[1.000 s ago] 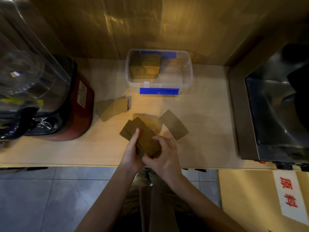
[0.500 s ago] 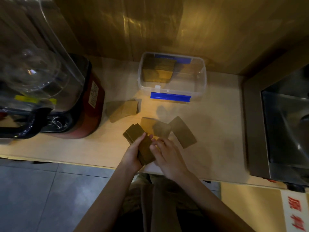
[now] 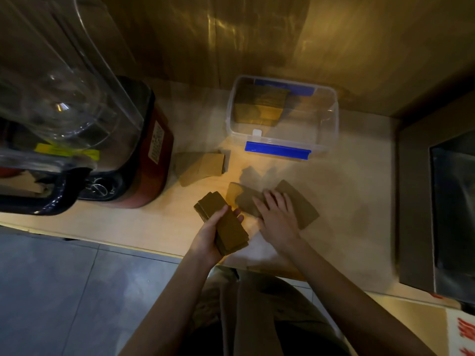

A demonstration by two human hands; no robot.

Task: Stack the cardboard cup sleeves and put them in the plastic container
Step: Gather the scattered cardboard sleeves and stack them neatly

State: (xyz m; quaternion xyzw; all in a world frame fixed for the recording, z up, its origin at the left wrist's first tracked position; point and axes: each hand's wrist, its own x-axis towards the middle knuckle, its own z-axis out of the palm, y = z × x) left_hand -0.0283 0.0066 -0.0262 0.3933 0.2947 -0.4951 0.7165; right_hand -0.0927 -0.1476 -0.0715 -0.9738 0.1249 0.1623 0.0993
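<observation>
My left hand [image 3: 209,237] grips a stack of brown cardboard cup sleeves [image 3: 222,220] just above the counter's front edge. My right hand [image 3: 277,214] lies flat, fingers spread, on loose sleeves [image 3: 299,201] spread on the counter. Another small pile of sleeves [image 3: 203,167] lies to the left, near the blender. The clear plastic container [image 3: 331,119] with blue clips stands at the back; a stack of sleeves [image 3: 259,106] fills its left part.
A large blender [image 3: 77,119] with a clear jar and red base stands at the left. A steel sink or machine [image 3: 442,214] borders the counter on the right. A wooden wall rises behind. Grey floor tiles lie below the counter edge.
My right hand has let go of the stack and moved right onto the loose sleeves. My left hand alone now holds the stack. The camera view has shifted.
</observation>
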